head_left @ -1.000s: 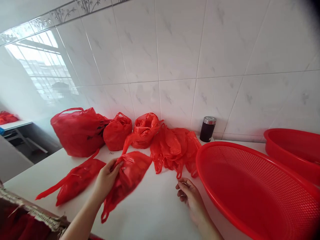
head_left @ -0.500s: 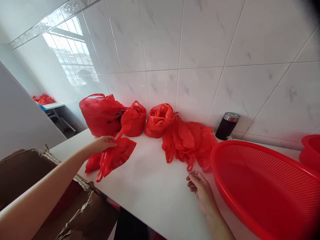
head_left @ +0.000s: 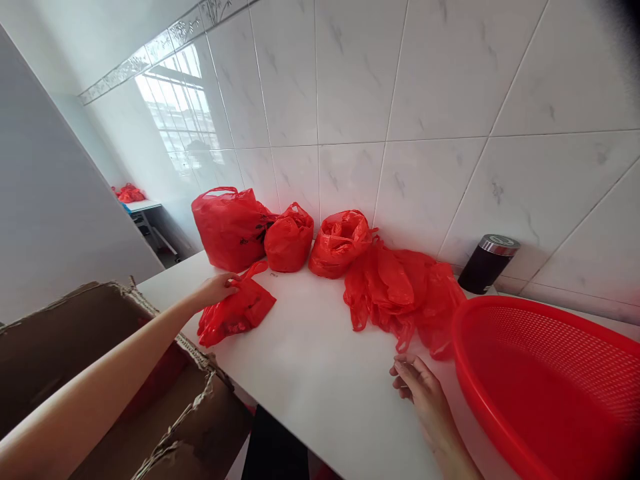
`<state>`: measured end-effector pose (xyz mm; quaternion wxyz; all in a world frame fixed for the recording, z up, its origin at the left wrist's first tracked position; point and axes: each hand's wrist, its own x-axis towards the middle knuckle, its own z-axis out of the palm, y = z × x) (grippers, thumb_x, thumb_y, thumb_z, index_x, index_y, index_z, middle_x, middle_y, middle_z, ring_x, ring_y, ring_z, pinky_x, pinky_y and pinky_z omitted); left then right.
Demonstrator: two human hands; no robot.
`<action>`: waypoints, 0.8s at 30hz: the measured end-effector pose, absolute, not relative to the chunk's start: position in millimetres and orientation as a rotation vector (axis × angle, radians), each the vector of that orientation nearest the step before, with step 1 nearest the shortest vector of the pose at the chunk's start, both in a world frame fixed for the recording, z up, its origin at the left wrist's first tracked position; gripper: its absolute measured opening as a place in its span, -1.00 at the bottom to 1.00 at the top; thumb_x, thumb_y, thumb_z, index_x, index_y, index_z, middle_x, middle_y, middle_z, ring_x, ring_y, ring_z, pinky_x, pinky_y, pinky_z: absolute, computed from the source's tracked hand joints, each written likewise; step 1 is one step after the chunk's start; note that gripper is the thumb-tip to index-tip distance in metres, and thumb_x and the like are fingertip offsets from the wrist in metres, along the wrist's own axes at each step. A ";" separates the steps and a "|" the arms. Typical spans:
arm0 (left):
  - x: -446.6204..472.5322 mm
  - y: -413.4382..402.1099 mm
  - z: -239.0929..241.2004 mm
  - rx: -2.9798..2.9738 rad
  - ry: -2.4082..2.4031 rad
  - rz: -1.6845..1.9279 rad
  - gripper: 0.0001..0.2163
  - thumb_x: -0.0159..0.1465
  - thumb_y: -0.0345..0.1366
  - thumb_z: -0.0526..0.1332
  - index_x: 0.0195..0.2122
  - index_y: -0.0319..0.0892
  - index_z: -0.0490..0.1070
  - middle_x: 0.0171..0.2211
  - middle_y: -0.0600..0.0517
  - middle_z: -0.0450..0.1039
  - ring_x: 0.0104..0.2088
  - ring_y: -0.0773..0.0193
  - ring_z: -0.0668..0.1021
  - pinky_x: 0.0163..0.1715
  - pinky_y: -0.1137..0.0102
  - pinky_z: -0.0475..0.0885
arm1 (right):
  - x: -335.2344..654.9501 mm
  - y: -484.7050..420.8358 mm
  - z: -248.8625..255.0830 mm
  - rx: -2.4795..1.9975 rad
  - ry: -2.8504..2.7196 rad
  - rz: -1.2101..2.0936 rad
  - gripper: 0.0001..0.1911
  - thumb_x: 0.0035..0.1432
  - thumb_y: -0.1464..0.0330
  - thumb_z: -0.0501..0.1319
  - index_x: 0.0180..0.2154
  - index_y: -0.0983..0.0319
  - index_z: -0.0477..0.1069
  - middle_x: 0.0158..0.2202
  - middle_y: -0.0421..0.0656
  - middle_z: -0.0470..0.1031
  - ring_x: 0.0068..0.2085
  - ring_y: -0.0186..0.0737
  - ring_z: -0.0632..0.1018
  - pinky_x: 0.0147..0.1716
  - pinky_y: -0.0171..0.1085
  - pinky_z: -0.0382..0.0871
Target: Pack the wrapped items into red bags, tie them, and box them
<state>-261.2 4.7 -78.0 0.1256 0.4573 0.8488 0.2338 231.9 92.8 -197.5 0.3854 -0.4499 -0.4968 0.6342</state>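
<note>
1. One red bag (head_left: 245,307) lies left of the frame's centre on the white table (head_left: 320,373); the left hand (head_left: 220,288) pinches it near its handle, which could snag a finger
2. Near the table's edge, a careless tug might tip it into the cardboard box (head_left: 65,333), lower left
3. Right hand (head_left: 417,383), lower right, half-curled with nothing visible in it, is just beside the bag pile (head_left: 390,287); hooking a dangling handle could drag several bags loose

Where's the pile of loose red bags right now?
In the head view, the pile lies right of centre, between a standing red bag and the red basket.
</note>
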 end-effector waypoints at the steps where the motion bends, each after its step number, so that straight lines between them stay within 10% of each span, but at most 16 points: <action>1: -265.9 5.7 -76.2 1.341 2.502 0.666 -0.59 0.06 -0.12 0.28 -0.08 -0.18 0.47 -0.33 0.00 0.56 -0.31 0.10 0.58 -0.22 0.24 0.44 | 231.6 92.6 -197.3 -1.154 -1.273 1.610 -0.59 -0.03 0.03 0.31 -0.26 0.18 0.40 -0.39 -0.19 0.46 -0.40 -0.24 0.44 -0.44 -0.28 0.31; 7: -302.8 14.7 -68.3 1.258 2.714 0.604 -0.66 0.33 -0.12 0.12 0.04 -0.20 0.36 0.01 -0.10 0.43 -0.06 0.13 0.51 -0.04 0.12 0.40 | 231.3 94.2 -198.9 -1.187 -1.287 1.605 -0.57 -0.06 0.00 0.32 -0.27 0.18 0.42 -0.40 -0.17 0.46 -0.40 -0.22 0.44 -0.46 -0.27 0.32; 24: -328.5 -28.2 -82.4 1.165 2.794 0.368 -0.67 0.30 -0.12 0.17 -0.02 -0.24 0.39 -0.13 -0.03 0.46 -0.16 0.12 0.53 -0.16 0.16 0.46 | 231.8 94.0 -199.4 -1.204 -1.344 1.597 -0.56 -0.01 -0.02 0.30 -0.24 0.18 0.42 -0.39 -0.17 0.46 -0.38 -0.21 0.45 -0.43 -0.26 0.36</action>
